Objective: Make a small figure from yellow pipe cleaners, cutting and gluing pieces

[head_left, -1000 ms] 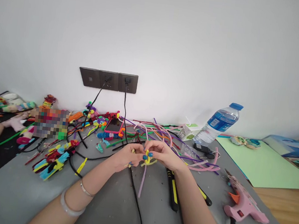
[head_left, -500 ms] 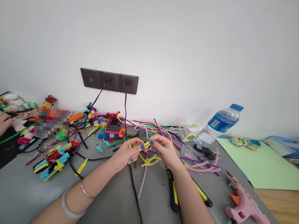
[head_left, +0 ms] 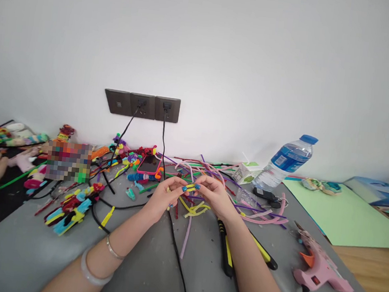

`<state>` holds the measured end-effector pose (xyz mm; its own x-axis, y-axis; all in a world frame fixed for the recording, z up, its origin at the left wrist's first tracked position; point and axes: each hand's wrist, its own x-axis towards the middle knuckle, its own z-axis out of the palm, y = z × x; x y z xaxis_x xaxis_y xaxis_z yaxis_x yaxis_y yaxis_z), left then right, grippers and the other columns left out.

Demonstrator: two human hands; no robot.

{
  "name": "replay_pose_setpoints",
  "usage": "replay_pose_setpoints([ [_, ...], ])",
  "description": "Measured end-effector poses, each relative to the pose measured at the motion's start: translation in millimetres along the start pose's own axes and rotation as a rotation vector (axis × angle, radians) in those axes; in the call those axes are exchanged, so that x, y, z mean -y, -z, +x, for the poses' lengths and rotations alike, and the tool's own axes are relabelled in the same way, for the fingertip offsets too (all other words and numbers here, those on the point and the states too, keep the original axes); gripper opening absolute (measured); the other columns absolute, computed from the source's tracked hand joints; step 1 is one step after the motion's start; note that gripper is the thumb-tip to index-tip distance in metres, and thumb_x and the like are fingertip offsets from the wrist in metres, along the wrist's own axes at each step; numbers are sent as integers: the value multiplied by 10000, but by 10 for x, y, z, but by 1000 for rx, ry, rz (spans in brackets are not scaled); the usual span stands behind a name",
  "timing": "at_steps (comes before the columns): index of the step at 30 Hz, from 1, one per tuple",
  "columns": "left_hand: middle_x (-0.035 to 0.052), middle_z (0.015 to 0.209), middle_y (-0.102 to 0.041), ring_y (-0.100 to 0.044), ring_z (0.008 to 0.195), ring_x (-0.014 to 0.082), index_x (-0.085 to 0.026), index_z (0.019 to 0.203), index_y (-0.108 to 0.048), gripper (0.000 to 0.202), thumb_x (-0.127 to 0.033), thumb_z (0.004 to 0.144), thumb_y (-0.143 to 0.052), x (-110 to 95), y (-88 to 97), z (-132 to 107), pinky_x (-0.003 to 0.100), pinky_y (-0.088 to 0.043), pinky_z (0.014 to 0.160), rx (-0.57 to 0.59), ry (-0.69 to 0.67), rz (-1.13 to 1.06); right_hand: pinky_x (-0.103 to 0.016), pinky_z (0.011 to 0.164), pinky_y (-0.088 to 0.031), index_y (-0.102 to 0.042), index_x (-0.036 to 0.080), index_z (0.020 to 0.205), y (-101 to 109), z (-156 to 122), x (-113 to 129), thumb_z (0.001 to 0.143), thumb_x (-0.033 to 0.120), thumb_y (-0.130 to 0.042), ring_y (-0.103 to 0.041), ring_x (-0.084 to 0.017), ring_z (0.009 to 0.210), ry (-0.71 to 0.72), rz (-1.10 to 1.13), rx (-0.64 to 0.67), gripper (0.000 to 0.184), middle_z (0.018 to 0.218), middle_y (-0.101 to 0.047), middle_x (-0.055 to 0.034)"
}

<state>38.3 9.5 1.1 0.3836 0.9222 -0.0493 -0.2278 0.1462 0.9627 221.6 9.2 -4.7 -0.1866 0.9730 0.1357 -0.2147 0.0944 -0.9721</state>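
Reference landmark: the water bottle [head_left: 286, 162]. From my remote station I locate the workpiece, a short yellow chenille stem [head_left: 190, 188], to the left of the bottle and nearer the camera, raised above the worktop [head_left: 145, 271]. My left hand [head_left: 168, 197] pinches one end between thumb and fingers; my right hand [head_left: 213, 196] pinches the other. Both pinches are narrow, and a double run of yellow spans the gap. I cannot tell whether this is one folded stem or two lengths side by side.

I judge the step in hand to be shaping this stem between the fingertips. Procedure: I hold the left pinch firm as an anchor and apply force with the right only. I make small bends, check that both runs lie even, and avoid hard pulling, since the fuzzy covering may slip along its core.

Clearances: loose yellow stems [head_left: 196, 209] and a yellow-and-black tool handle [head_left: 225, 249] lie left of the bottle and nearer the camera. The pink hot glue gun [head_left: 322, 275] lies to the bottle's right, also nearer; I treat its tip as possibly hot.
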Motion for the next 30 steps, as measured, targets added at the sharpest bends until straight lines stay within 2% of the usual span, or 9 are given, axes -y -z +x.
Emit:
replay_pose_setpoints([
  [3, 34, 813, -681, -574, 666, 113, -164, 889, -672, 223, -285, 710, -729, -3, 14, -1, 214, -410, 573, -42, -179, 186, -258, 623, -508, -673, 197, 780, -2, -1, 3, 729, 414, -790, -601, -118, 582, -33, 26, -12, 252, 657, -663, 9],
  [6, 41, 862, -696, -626, 823, 171, -166, 857, -682, 136, -209, 728, -686, -16, 15, -30, 262, -468, 730, -78, -318, 353, -253, 620, -524, -669, 190, 790, -1, 0, -11, 720, 412, -797, -620, -121, 592, -52, 54, -14, 266, 670, -677, 2],
  [13, 41, 873, -709, -638, 833, 189, -195, 850, -703, 109, -155, 755, -667, -38, 4, -84, 290, -478, 792, -131, -432, 518, -232, 587, -513, -660, 183, 749, -21, 3, -16, 730, 402, -793, -623, -109, 578, -51, 24, 15, 257, 672, -681, 0],
  [21, 56, 845, -738, -664, 809, 187, -197, 796, -750, 101, -143, 760, -673, 8, 38, -38, 290, -506, 763, -176, -449, 441, -243, 582, -514, -649, 189, 749, -25, -12, 7, 715, 409, -803, -626, -115, 573, -54, 36, 26, 271, 671, -678, 6],
  [30, 65, 806, -737, -668, 771, 187, -209, 779, -771, 93, -181, 786, -682, -5, 44, -57, 296, -514, 743, -149, -503, 450, -231, 584, -509, -645, 186, 751, -30, -23, 7, 711, 399, -811, -631, -108, 577, -61, 77, 29, 272, 666, -673, 12],
])
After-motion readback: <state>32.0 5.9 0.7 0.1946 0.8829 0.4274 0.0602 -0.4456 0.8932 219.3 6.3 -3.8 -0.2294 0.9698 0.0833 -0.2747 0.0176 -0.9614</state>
